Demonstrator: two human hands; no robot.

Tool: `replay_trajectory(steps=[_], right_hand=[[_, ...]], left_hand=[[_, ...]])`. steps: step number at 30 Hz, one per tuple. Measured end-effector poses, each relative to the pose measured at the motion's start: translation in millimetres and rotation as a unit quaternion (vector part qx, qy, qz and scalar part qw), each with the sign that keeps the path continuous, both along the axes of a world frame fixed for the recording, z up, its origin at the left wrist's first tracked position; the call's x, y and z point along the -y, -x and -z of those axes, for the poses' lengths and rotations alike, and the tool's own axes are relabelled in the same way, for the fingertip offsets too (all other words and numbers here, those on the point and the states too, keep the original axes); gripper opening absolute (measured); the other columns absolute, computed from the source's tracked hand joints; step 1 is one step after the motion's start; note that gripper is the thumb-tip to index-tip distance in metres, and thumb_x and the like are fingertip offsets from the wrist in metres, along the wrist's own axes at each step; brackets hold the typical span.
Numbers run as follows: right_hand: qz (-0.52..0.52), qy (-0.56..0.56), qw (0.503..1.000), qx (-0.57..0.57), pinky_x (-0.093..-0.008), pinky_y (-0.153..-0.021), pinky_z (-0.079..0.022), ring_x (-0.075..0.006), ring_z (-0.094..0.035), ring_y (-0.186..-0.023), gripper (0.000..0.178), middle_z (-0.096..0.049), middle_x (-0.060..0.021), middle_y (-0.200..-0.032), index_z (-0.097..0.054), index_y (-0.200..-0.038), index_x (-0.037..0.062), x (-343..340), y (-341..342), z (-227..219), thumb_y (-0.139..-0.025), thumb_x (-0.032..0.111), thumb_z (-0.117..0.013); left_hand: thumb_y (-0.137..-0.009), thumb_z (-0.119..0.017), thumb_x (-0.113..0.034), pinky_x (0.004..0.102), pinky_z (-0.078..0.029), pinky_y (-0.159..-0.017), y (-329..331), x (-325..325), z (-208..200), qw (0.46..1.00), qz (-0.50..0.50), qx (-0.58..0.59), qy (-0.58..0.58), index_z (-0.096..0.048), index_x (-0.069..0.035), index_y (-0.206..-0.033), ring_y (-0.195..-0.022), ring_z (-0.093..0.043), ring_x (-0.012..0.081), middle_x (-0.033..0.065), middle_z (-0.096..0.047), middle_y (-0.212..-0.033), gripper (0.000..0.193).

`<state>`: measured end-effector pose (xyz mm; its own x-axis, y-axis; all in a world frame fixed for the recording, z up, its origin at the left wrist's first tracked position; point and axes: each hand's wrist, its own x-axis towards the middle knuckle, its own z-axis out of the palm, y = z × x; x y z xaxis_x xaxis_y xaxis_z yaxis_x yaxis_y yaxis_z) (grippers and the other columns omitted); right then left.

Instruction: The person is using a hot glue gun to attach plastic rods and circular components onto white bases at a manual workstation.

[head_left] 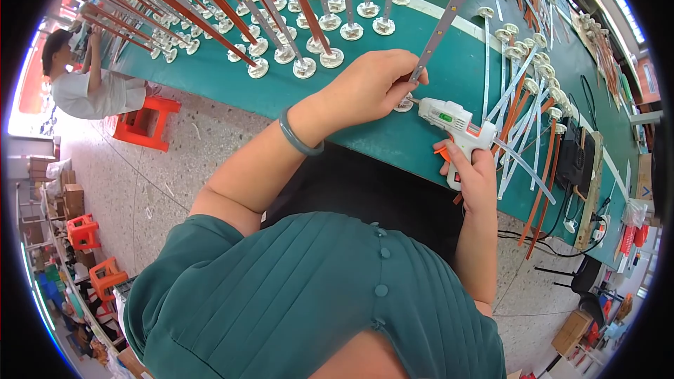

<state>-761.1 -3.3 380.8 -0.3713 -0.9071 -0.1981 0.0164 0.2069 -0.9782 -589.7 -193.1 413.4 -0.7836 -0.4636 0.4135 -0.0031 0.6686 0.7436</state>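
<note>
My left hand (375, 88) pinches the lower end of a grey LED strip (449, 17) that stands tilted upright. Its round white base (404, 103) rests on the green table below my fingers, partly hidden by them. In my right hand (472, 172) is a white hot glue gun (453, 123) with an orange trigger. The nozzle points left at the base of the strip, close to my left fingertips; whether it touches cannot be made out. A clear glue stick (526, 165) sticks out of the gun's back.
Many grey and brown strips stand on white round bases (304, 67) at the far left of the green table (351, 123). Loose strips with bases (523, 98) lie piled on the right, beside a black device (577, 158). A person (91, 77) works at the far left near a red stool (147, 123).
</note>
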Motion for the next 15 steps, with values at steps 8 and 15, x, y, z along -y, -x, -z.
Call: replay_trajectory(steps=[8, 15], right_hand=[[-0.002, -0.014, 1.000, -0.006, -0.0226, -0.055, -0.041, -0.0081, -0.056, -0.062, 0.031, -0.069, -0.0087, -0.089, -0.061, -0.119, -0.0038, 4.8, 1.6, -2.6, -0.095, 0.017, -0.062], [0.011, -0.016, 1.000, 0.024, -0.0222, -0.055, -0.039, -0.0086, -0.054, -0.059, 0.029, -0.064, -0.0068, -0.082, -0.059, -0.116, -0.0017, 5.9, 3.9, -5.1, -0.096, 0.019, -0.062]], left_hand=[[-0.085, -0.063, 0.001, 0.0366, -0.052, -0.068, 0.1, -0.9, 0.9, 1.000, -0.001, -0.012, 0.001, -0.063, -0.001, -0.095, -0.078, -0.065, 0.0305, 0.0138, -0.064, -0.086, 0.010], [-0.085, -0.063, 0.001, 0.0367, -0.053, -0.069, 2.2, 0.0, 1.9, 1.000, 0.008, -0.015, -0.003, -0.063, -0.001, -0.095, -0.078, -0.065, 0.0307, 0.0139, -0.065, -0.085, 0.010]])
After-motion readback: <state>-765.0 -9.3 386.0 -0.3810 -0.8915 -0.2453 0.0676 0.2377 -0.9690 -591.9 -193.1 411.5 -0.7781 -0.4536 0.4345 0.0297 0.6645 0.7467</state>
